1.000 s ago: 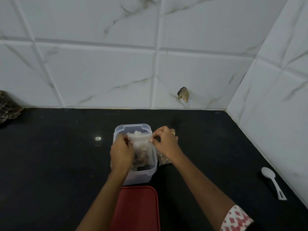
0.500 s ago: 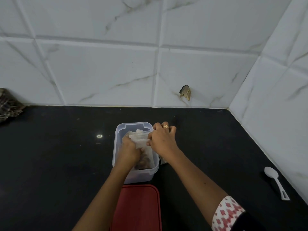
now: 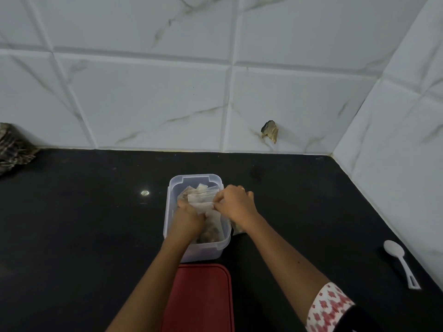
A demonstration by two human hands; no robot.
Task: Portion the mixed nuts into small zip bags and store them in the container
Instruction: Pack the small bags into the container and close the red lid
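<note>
Progress looks late: several filled bags already sit in the container on the counter. My left hand grips a zip bag inside it, and my right hand pinches its top edge. A loose bag waits just beside the container; the red lid lies off.

The black counter fills the lower view. White marble-veined wall tiles rise from the counter's far and right edges. A chipped hole sits in the tiles just above the counter's far edge. A white plastic spoon lies on the counter near its right edge. A dark patterned object, partly out of frame, rests at the counter's far left.
</note>
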